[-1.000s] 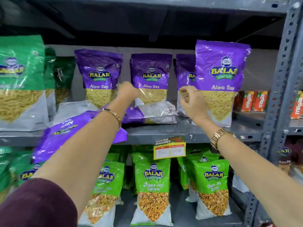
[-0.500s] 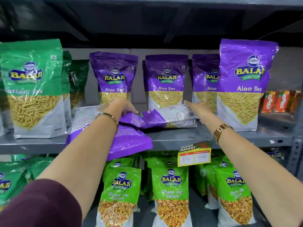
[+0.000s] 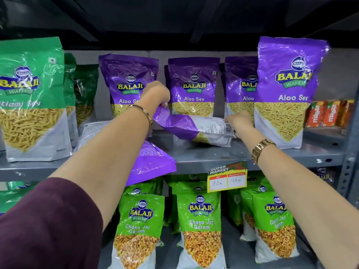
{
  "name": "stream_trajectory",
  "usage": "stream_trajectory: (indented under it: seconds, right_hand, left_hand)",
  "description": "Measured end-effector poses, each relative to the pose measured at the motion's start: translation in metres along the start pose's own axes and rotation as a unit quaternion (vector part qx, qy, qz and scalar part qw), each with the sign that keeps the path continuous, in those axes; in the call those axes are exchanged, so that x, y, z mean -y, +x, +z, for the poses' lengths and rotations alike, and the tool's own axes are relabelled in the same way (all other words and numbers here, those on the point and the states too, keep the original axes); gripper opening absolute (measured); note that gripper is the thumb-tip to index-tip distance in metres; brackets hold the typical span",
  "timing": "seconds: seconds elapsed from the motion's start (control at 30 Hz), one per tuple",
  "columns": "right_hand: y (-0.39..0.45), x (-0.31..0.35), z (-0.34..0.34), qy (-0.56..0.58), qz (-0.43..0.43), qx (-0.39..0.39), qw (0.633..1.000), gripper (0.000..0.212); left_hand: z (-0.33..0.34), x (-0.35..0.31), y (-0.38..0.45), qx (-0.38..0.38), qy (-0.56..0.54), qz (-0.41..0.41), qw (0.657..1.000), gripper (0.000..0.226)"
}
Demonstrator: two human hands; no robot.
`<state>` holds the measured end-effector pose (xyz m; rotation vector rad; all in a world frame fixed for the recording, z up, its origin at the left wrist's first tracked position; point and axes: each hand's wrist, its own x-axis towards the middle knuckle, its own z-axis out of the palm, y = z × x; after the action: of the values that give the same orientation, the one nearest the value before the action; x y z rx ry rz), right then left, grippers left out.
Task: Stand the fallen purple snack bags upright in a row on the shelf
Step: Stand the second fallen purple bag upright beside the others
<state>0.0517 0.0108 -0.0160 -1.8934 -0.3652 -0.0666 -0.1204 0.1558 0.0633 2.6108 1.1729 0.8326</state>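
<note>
A fallen purple snack bag (image 3: 194, 129) lies on its back across the middle of the grey shelf (image 3: 223, 158). My left hand (image 3: 157, 94) grips its purple top end and has it raised off the shelf. My right hand (image 3: 238, 121) holds its white bottom end by the barcode. A second fallen purple bag (image 3: 151, 164) lies flat under my left forearm and hangs over the shelf's front edge. Three purple bags stand upright at the back (image 3: 128, 82) (image 3: 194, 86) (image 3: 240, 86), and a larger-looking one (image 3: 287, 90) stands nearer the front at the right.
Green snack bags (image 3: 31, 98) stand at the left of the same shelf. More green bags (image 3: 200, 226) fill the shelf below. A price tag (image 3: 227, 177) hangs from the shelf edge. Orange drink cartons (image 3: 326, 113) sit at the far right beside the steel upright (image 3: 349, 162).
My left hand has closed on the fallen bag's purple end and lifted it, so the bag now tilts. My right hand has taken hold of the white end.
</note>
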Motion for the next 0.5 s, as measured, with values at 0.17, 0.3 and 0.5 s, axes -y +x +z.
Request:
stream_trajectory:
  seconds: [0.17, 0.3, 0.5]
  right_hand:
    - [-0.002, -0.006, -0.002, 0.133, 0.036, 0.016, 0.990, 0.060]
    - [-0.016, -0.008, -0.004, 0.245, 0.104, 0.129, 0.955, 0.022]
    - [-0.040, -0.011, 0.004, 0.329, 0.112, 0.255, 0.902, 0.002]
  left_hand:
    - [-0.016, -0.016, 0.012, -0.068, -0.026, 0.001, 0.997, 0.042]
    - [-0.030, -0.033, 0.024, -0.142, -0.048, 0.049, 0.988, 0.037]
    - [-0.053, -0.070, 0.028, -0.199, 0.000, 0.149, 0.969, 0.044]
